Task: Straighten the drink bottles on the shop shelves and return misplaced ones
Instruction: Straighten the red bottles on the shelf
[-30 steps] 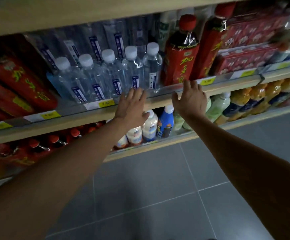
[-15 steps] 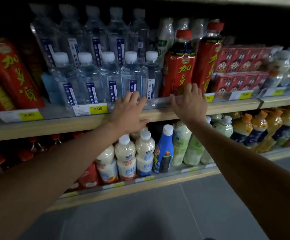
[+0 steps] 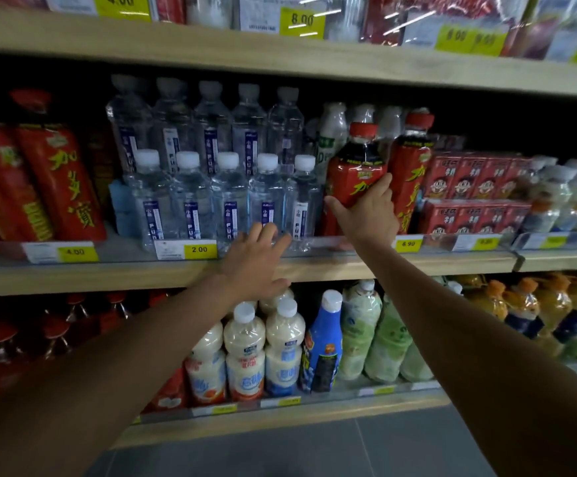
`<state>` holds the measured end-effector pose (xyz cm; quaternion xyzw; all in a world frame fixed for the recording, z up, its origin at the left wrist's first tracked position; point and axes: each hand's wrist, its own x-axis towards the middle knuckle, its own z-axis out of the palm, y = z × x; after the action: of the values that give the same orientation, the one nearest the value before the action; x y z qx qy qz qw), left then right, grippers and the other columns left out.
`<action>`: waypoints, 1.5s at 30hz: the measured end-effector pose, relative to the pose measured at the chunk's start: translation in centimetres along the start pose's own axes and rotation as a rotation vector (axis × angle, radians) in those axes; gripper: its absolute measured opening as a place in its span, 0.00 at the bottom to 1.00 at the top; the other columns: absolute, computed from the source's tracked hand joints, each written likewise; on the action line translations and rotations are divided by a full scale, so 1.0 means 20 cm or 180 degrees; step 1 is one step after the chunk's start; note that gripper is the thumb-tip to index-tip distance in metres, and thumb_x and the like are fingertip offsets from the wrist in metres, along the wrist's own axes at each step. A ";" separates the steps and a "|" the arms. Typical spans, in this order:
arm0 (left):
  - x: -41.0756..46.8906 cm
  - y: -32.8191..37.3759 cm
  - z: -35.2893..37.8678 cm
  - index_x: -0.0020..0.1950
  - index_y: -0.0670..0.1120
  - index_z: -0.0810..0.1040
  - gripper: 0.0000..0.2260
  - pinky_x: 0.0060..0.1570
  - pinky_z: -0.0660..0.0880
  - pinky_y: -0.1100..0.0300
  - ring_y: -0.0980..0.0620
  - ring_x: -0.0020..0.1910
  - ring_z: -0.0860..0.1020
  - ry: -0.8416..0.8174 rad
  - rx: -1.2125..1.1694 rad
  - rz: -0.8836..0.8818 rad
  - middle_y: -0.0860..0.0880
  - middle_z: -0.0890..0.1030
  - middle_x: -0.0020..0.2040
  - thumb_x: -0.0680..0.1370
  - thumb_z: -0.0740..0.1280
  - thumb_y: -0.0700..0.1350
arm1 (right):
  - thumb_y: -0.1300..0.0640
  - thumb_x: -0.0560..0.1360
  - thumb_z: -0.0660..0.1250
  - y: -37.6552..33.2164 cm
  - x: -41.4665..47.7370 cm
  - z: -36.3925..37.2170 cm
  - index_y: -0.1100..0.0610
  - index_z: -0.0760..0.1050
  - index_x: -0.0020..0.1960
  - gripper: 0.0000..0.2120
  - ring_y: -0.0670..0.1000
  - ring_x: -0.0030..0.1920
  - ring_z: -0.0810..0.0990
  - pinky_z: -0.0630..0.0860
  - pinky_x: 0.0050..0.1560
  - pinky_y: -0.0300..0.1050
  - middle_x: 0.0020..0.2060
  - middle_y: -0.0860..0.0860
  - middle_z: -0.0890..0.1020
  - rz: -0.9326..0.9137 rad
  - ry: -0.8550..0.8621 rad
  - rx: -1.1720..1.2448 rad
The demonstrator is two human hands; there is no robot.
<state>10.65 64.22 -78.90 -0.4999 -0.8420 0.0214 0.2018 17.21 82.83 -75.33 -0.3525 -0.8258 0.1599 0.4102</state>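
A red-labelled tea bottle (image 3: 354,170) with a red cap stands on the middle shelf (image 3: 314,266), right of a row of small clear water bottles (image 3: 228,197). My right hand (image 3: 366,215) wraps around the lower part of that tea bottle, thumb on its left side. My left hand (image 3: 256,263) lies flat with spread fingers on the shelf's front rail, just below the water bottles, holding nothing. A second red tea bottle (image 3: 412,166) stands just right of the gripped one.
Large red bottles (image 3: 56,173) fill the shelf's left end. Red drink cartons (image 3: 476,191) are stacked to the right. The lower shelf holds cream milk bottles (image 3: 263,346), a blue bottle (image 3: 323,342), green bottles (image 3: 383,335) and orange juice bottles (image 3: 548,311). Grey floor tiles lie below.
My right hand rose from the shelf rail and closed around the red tea bottle. My left hand stayed on the rail. My view tilted upward, showing the upper shelf.
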 end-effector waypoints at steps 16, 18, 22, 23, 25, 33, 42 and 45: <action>0.02 0.00 -0.02 0.75 0.47 0.54 0.35 0.63 0.63 0.50 0.46 0.63 0.60 -0.0296 -0.0145 -0.0018 0.46 0.61 0.65 0.73 0.65 0.57 | 0.45 0.63 0.77 -0.01 -0.06 -0.06 0.62 0.56 0.70 0.46 0.57 0.60 0.74 0.76 0.51 0.54 0.61 0.57 0.71 -0.0211 0.0331 0.1021; 0.02 -0.01 -0.04 0.75 0.47 0.52 0.36 0.64 0.63 0.51 0.46 0.63 0.59 -0.0408 -0.0244 0.0009 0.46 0.60 0.65 0.73 0.65 0.55 | 0.46 0.63 0.77 -0.01 -0.08 -0.09 0.62 0.56 0.70 0.46 0.56 0.61 0.73 0.76 0.52 0.53 0.62 0.56 0.71 -0.0293 0.0351 0.1131; 0.04 -0.04 -0.07 0.76 0.48 0.51 0.36 0.64 0.63 0.53 0.47 0.65 0.58 -0.0700 -0.0647 -0.0023 0.47 0.59 0.66 0.74 0.66 0.52 | 0.41 0.62 0.75 -0.07 -0.08 -0.16 0.60 0.57 0.70 0.47 0.56 0.60 0.74 0.74 0.50 0.55 0.61 0.54 0.71 -0.0339 0.0404 0.1146; 0.05 -0.05 -0.08 0.76 0.49 0.52 0.34 0.64 0.64 0.53 0.47 0.65 0.58 -0.0737 -0.0798 -0.0076 0.48 0.60 0.65 0.75 0.65 0.51 | 0.40 0.61 0.75 -0.09 -0.08 -0.18 0.59 0.57 0.69 0.47 0.56 0.60 0.74 0.74 0.49 0.56 0.61 0.53 0.71 -0.0351 0.0411 0.1118; 0.05 -0.06 -0.10 0.76 0.49 0.54 0.31 0.62 0.64 0.54 0.48 0.65 0.59 -0.0745 -0.0996 -0.0161 0.48 0.61 0.65 0.76 0.64 0.50 | 0.39 0.61 0.75 -0.10 -0.09 -0.22 0.58 0.58 0.69 0.46 0.55 0.59 0.75 0.75 0.48 0.56 0.60 0.53 0.72 -0.0416 0.0387 0.1045; -0.12 -0.12 -0.15 0.76 0.46 0.55 0.31 0.65 0.64 0.51 0.47 0.67 0.62 -0.0517 -0.0457 -0.0279 0.46 0.62 0.71 0.77 0.62 0.50 | 0.39 0.60 0.75 -0.13 -0.24 -0.28 0.57 0.60 0.66 0.44 0.52 0.54 0.76 0.74 0.46 0.49 0.55 0.49 0.71 -0.0625 0.0124 0.1213; -0.45 -0.44 -0.27 0.73 0.46 0.61 0.25 0.64 0.65 0.49 0.46 0.67 0.64 -0.0632 0.0196 -0.0610 0.46 0.64 0.69 0.77 0.61 0.51 | 0.45 0.61 0.77 -0.28 -0.48 -0.23 0.59 0.62 0.64 0.40 0.53 0.54 0.74 0.74 0.52 0.51 0.55 0.52 0.69 -0.0319 -0.0194 0.1689; -0.59 -0.59 -0.26 0.74 0.47 0.57 0.28 0.64 0.64 0.48 0.45 0.67 0.64 -0.0702 0.0471 -0.0771 0.46 0.63 0.70 0.77 0.60 0.54 | 0.47 0.61 0.78 -0.40 -0.57 -0.17 0.59 0.62 0.63 0.39 0.48 0.52 0.71 0.72 0.51 0.45 0.54 0.52 0.69 -0.0300 -0.0281 0.1836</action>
<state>7.70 47.41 -75.08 -0.3731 -0.9092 0.1136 0.1455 20.97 69.14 -75.31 -0.1753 -0.7787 0.3840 0.4641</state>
